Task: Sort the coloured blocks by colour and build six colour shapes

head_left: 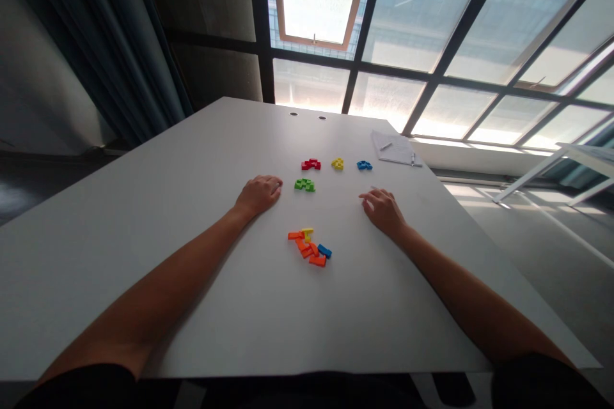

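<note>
My left hand [258,194] rests on the white table [144,217] with its fingers curled under, just left of a green block cluster [304,185]; nothing shows in it. My right hand [382,208] lies palm down on the table, fingers loosely bent and apart, holding nothing. Between my forearms sits a small heap of orange blocks [309,249] with one yellow and one blue piece among them. Farther back stand a red cluster [311,164], a yellow cluster [338,163] and a blue cluster [364,165] in a row.
A sheet of paper with a pen [396,148] lies at the table's far right corner. Two cable holes [307,115] sit near the far edge. Large windows rise behind, a dark curtain hangs at left, and another white table [566,163] stands to the right.
</note>
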Demonstrator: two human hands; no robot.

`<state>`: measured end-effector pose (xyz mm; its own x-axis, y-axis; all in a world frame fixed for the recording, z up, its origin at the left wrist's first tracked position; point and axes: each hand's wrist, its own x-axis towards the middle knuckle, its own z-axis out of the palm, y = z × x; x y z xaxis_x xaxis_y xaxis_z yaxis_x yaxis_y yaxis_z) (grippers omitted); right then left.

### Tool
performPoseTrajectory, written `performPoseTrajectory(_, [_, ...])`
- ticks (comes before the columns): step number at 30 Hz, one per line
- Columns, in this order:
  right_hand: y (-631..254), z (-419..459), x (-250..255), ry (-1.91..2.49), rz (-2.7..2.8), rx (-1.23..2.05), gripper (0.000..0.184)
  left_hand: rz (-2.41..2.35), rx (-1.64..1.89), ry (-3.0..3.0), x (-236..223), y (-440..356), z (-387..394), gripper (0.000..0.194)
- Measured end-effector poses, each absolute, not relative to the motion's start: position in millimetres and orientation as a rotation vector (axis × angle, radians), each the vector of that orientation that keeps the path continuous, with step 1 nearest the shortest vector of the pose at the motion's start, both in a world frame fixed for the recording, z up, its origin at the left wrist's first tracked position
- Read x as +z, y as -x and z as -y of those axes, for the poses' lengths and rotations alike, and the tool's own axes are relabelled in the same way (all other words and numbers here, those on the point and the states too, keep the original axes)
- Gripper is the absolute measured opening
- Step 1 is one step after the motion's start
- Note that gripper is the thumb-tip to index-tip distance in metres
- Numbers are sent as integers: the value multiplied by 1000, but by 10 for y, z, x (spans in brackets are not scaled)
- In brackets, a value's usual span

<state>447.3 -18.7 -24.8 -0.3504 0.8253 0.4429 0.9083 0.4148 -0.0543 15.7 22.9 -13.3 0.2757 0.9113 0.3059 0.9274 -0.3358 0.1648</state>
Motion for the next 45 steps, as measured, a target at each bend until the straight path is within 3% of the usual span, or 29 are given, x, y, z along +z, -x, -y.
performPoseTrajectory(24, [-4682,63,-315,1624,2104,-359,36,1793,-559,2484,-145,-128,-237,37])
performPoseTrajectory(32, [-4744,162,-253,1899,1884,-426,57,1785,-534,2482,-141,-134,-235,37])
performPoseTrajectory(45, [-4824,32,-331,1871,1874,-313,53,1788,-547,2479,-138,-133,-225,38])
